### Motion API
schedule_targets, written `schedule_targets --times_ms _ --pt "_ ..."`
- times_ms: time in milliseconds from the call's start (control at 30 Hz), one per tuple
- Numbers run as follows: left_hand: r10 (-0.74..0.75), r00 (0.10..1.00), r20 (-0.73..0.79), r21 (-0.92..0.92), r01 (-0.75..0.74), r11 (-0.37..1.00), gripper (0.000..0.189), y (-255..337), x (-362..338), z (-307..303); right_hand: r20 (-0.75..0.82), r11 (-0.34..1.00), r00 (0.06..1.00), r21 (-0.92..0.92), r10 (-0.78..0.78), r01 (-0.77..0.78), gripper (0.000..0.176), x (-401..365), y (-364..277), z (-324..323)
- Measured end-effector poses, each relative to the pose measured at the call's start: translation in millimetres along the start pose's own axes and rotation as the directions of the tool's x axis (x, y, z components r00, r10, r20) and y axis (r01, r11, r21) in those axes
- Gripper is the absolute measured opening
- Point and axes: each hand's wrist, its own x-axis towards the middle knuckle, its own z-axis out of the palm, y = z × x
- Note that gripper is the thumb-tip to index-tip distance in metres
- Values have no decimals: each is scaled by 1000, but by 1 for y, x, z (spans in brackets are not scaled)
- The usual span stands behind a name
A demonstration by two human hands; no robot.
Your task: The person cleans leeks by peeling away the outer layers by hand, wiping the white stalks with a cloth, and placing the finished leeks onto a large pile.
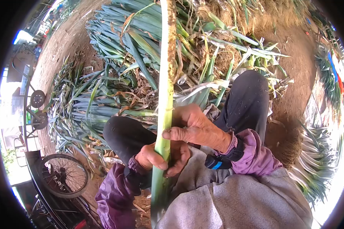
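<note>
A long green onion (164,114) runs upright through the middle of the view, its pale shank at the top and its green leaf end toward my lap. Brown, dirty outer skin clings along the right side of its upper part. My left hand (158,158) is closed round the lower green part, thumb in front. Just above, my right hand (198,128) grips the stalk, thumb laid across its front and the other fingers partly hidden behind it. Both hands are close together over my lap, between my bent knees.
Large heaps of green onions (126,30) lie ahead and to the left, with loose dry leaves among them. More onions with white shanks (313,160) are stacked at the right. A spoked wheel (64,173) of a cart stands at the lower left on dirt ground (61,45).
</note>
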Motion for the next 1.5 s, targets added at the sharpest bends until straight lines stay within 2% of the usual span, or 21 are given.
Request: schedule_targets --times_ms 67,167,200,267,300,333,433,467,567,600,667,700,800,867,1000,1100,1133,1233,1333,1433,1500 --pt "-42 994 100 -53 47 997 60 4 0 -8 1 991 998 115 71 -70 17 -3 -10 6" --pt "-47 998 30 75 44 996 59 10 2 -2 -8 985 992 124 126 -124 17 -9 -12 4" --pt "13 982 -189 284 42 958 56 17 -1 13 -18 986 990 97 139 -137 17 -11 -12 1" --pt "258 811 -525 632 169 756 51 37 -13 46 -129 994 990 -94 -64 52 15 -5 2 2" --pt "165 864 -476 641 212 738 41 48 -18 40 -165 971 971 -194 -171 138 15 -2 7 4" --pt "229 832 -506 637 180 750 34 48 -19 42 -198 978 973 -195 -120 81 14 0 9 4" --pt "324 782 -533 694 184 697 24 45 -16 43 -176 996 982 75 70 -57 13 0 11 7" --pt "337 780 -528 719 199 666 22 44 -16 40 -155 995 985 83 69 -56 12 -1 8 7" --pt "304 782 -544 671 188 717 19 47 -16 41 -81 999 997 37 -20 23 8 -1 7 2" --pt "319 773 -548 657 161 736 21 46 -16 41 -34 977 998 -209 -54 46 9 -3 5 -7" --pt "337 744 -577 664 188 724 24 43 -15 37 90 758 992 -641 -86 123 10 -9 -2 -25" --pt "341 729 -593 664 203 720 26 41 -15 35 -47 800 977 -584 -207 141 11 -12 -7 -18" --pt "297 766 -571 682 241 691 25 42 -16 27 69 525 901 -793 -428 310 27 -10 -17 -19" --pt "292 769 -569 688 250 682 25 43 -16 25 229 296 845 -866 -483 403 36 -1 -18 -18" --pt "368 712 -598 689 223 689 22 33 -17 16 395 121 811 -866 -431 485 50 13 -29 -14" --pt "405 712 -574 730 219 648 21 26 -16 8 437 127 844 -861 -312 493 50 20 -33 -13" --pt "409 722 -559 747 224 625 22 24 -16 7 460 61 826 -862 -325 504 47 21 -30 -13" --pt "471 707 -527 785 194 588 22 24 -17 17 477 28 852 -869 -215 494 43 20 -30 -13" --pt "435 766 -472 795 156 587 25 20 -10 8 497 -29 847 -865 -190 501 32 20 -28 -16" --pt "402 720 -566 771 290 566 21 23 -8 22 547 -118 818 -837 -176 534 25 22 -22 -27" --pt "376 796 -474 826 254 504 23 26 -8 9 512 -32 825 -854 -238 520 25 21 -18 -33"
